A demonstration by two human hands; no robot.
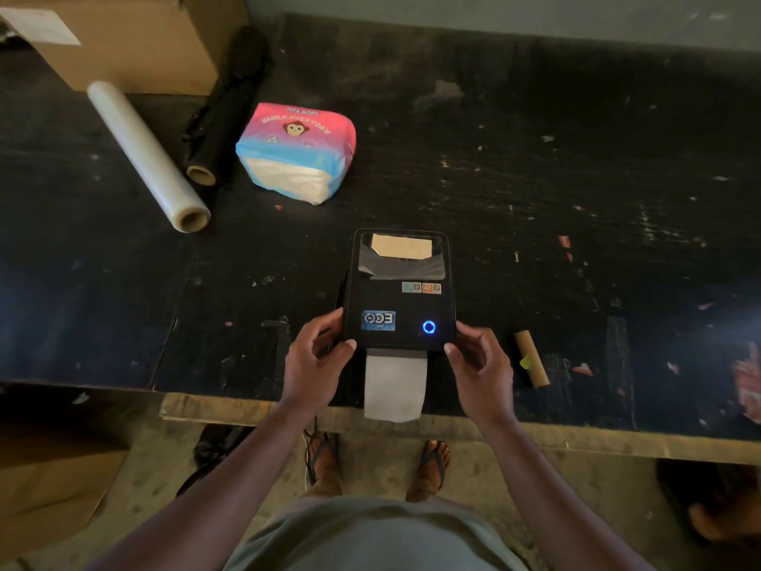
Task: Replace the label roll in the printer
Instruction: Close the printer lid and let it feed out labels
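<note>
A black label printer (399, 298) sits near the front edge of the dark table (535, 166), lid closed, with a blue ring light lit on top. Through its clear window I see a brown roll inside. A white label strip (394, 385) hangs out of the front slot over the table edge. My left hand (315, 364) grips the printer's front left corner. The front right corner is held by my right hand (479, 366). An empty cardboard core (531, 358) lies on the table just right of my right hand.
A pink and blue tissue pack (296, 152) lies behind the printer to the left. Beside it lie a clear stretch-film roll (148, 156) and a black roll (224, 113). A cardboard box (123, 39) stands at the far left corner. My sandalled feet show below the table edge.
</note>
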